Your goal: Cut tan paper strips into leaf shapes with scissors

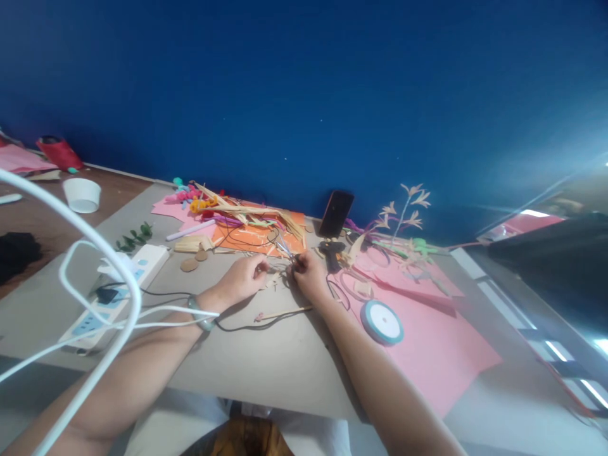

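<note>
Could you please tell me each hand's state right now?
Left hand: curled; whether it holds anything cannot be told.
Right hand: closed on scissors.

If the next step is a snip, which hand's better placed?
Right, I'd say: the right hand holds what look like scissors. The left hand sits apart from them; whether it grips anything is unclear.

Scissors (285,248): silver blades; dark handles, mostly hidden in the right hand (308,277). Tips point forward, angled left. Blade gap too blurred to read.

Scraps (274,283): pale, thin, short. Lying loose and scattered on the table (266,361), between right hand and left hand (249,277).
</note>
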The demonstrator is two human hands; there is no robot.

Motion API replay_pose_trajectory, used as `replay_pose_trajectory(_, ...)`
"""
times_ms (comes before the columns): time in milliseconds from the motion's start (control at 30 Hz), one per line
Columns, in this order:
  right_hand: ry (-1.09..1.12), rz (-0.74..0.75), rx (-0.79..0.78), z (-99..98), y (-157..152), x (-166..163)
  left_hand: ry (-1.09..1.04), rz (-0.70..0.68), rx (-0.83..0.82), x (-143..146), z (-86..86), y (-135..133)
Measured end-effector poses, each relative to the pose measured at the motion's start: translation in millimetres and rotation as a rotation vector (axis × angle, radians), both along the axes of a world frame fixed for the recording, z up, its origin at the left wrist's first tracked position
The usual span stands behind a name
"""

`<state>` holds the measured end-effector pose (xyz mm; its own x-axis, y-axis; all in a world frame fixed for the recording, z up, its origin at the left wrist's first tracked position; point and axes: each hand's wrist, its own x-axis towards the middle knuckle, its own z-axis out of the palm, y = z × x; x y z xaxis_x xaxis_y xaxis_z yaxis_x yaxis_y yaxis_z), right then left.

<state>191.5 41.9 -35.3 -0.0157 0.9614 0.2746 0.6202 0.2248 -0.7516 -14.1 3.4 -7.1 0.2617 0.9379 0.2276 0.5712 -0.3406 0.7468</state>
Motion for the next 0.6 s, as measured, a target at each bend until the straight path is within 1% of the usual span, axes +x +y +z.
replay_pose_trajectory(100,0.082,-0.036,0.02,10.9,-5.0,-2.3,-0.079,0.063,-0.038,0.6,1.8,1.3)
replay_pose_trajectory(200,0.284,-0.026,0.007,26.0,-13.8,-4.1,-0.191,0.075,-0.132,1.3,4.3,2.4)
replay_pose_trajectory(267,0.444,0.028,-0.089,34.7,-21.3,-5.4,-0.265,0.04,-0.217,2.2,5.8,2.2)
replay_pose_trajectory(333,0.55,0.072,-0.2,40.8,-29.1,-7.0,-0.358,-0.019,-0.299,3.8,6.6,1.1)
replay_pose_trajectory(400,0.593,0.106,-0.276,44.5,-35.8,-9.2,-0.47,-0.085,-0.363,6.1,6.7,-0.5)
replay_pose_trajectory(467,0.603,0.135,-0.309,46.3,-41.0,-11.9,-0.565,-0.137,-0.387,8.5,6.2,-2.3)
replay_pose_trajectory(533,0.607,0.164,-0.317,46.5,-44.8,-14.9,-0.601,-0.147,-0.362,10.4,5.7,-4.1)
replay_pose_trajectory(600,0.616,0.191,-0.314,45.6,-47.7,-17.8,-0.581,-0.121,-0.314,11.6,6.3,-5.9)
